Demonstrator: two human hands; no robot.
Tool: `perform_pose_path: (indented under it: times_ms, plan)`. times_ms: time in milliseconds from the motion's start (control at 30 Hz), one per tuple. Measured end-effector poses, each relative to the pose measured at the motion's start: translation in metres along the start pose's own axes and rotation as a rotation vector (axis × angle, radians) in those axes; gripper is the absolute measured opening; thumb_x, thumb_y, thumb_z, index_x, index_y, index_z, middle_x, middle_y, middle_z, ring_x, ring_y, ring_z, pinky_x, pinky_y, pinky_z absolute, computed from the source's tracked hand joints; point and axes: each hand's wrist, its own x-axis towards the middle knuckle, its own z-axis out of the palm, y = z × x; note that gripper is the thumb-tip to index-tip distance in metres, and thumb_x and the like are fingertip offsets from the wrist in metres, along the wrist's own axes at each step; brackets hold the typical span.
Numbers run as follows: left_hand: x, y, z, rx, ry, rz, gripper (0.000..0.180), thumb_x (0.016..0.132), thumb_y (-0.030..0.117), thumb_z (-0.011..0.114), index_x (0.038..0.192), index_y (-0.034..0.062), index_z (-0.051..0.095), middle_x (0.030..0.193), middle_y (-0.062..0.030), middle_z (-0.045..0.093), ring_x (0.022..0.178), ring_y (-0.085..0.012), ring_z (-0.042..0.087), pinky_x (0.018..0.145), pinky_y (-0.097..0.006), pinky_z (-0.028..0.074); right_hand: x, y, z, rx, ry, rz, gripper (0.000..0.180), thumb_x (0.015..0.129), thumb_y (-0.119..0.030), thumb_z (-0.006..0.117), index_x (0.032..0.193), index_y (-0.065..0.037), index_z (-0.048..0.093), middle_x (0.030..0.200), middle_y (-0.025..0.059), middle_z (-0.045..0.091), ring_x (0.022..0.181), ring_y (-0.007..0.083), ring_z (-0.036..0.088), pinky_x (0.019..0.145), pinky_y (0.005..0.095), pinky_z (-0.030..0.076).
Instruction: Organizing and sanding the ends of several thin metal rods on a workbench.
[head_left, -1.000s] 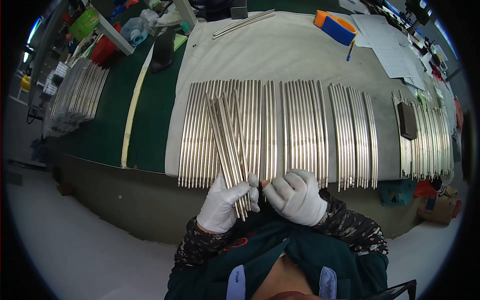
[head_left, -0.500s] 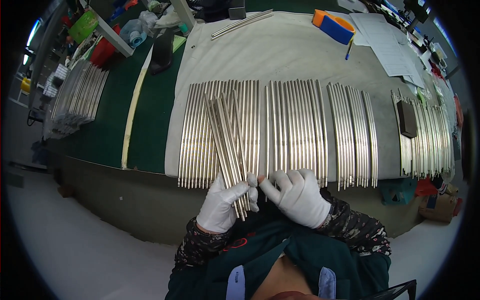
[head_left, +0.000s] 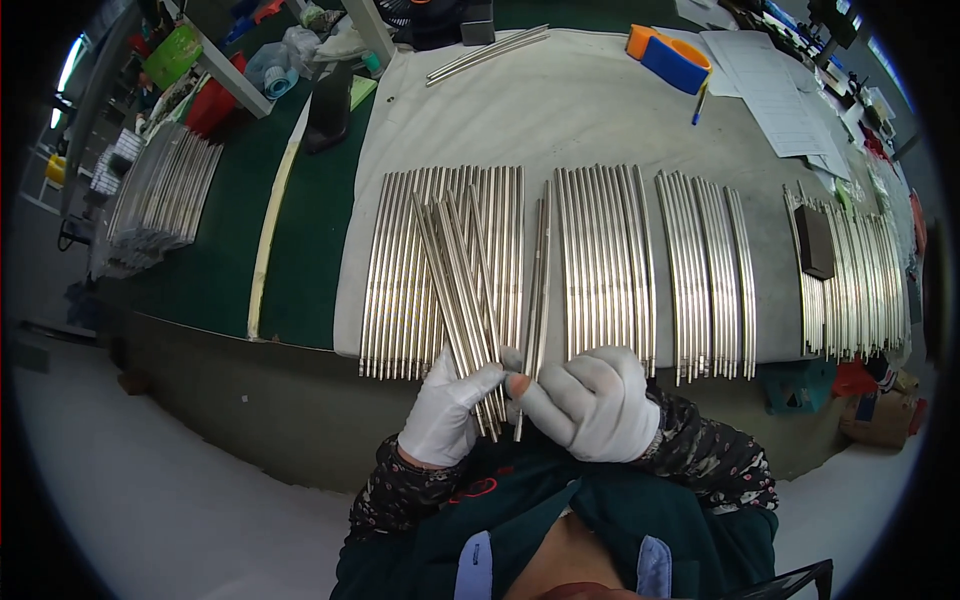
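On the grey cloth we see rows of metal rods lying side by side. Our gloved left hand grips a slanted rod bundle resting atop them, while our right hand pinches a single rod beside it.

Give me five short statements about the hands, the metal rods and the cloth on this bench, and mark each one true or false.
1. Both hands, the left hand and the right hand, wear white gloves. True.
2. The left hand grips a fanned bundle of rods lying slantwise over the flat rows. True.
3. The rods lie on a red cloth. False: the cloth is pale grey-white, on a green bench top.
4. The right hand rests on the blue and orange box. False: that box sits at the far edge, away from both hands.
5. A dark flat block lies on the rightmost rows of rods. True.
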Motion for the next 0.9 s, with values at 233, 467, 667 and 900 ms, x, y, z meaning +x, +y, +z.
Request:
perform_pose_path:
  times_ms: [233, 467, 667, 900]
  plan:
    - [0.008, 0.001, -0.016, -0.077, -0.12, -0.087, 0.029, 0.089, 0.007, 0.063, 0.115, 0.0016, 0.052, 0.098, -0.0069, 0.064, 0.088, -0.0144, 0.062, 0.079, -0.028, 0.052, 0.019, -0.01, 0.007, 0.218, -0.079, -0.212, 0.028, 0.069, -0.01, 0.066, 0.097, -0.004, 0.065, 0.083, 0.0025, 0.056, 0.078, 0.017, 0.053, 0.064, 0.0274, 0.047]
    - [0.006, 0.005, -0.027, -0.207, -0.294, -0.062, 0.028, 0.085, -0.001, 0.061, 0.111, 0.0025, 0.049, 0.085, -0.0042, 0.056, 0.061, -0.0117, 0.054, 0.054, -0.026, 0.048, -0.006, -0.003, 0.006, 0.305, 0.091, 0.087, 0.035, 0.071, -0.017, 0.067, 0.102, -0.003, 0.061, 0.101, 0.0082, 0.058, 0.093, 0.0209, 0.057, 0.069, 0.0316, 0.048]
    - [0.001, 0.017, -0.035, -0.233, -0.237, -0.053, 0.023, 0.087, -0.001, 0.055, 0.109, 0.0025, 0.049, 0.083, -0.0021, 0.053, 0.05, -0.0062, 0.041, 0.042, -0.022, 0.033, -0.001, -0.006, 0.024, 0.302, -0.317, 0.138, 0.033, 0.074, -0.023, 0.064, 0.099, -0.001, 0.061, 0.094, 0.0071, 0.056, 0.083, 0.0205, 0.055, 0.065, 0.0331, 0.044]
    - [0.002, 0.016, -0.035, -0.175, -0.127, -0.074, 0.019, 0.087, -0.001, 0.054, 0.105, 0.0024, 0.051, 0.084, -0.0018, 0.052, 0.051, -0.0066, 0.038, 0.043, -0.023, 0.032, 0.004, -0.006, 0.027, 0.093, -0.295, 0.038, 0.016, 0.073, -0.018, 0.057, 0.083, -0.007, 0.061, 0.083, 0.0044, 0.055, 0.076, 0.0183, 0.054, 0.065, 0.0306, 0.045]
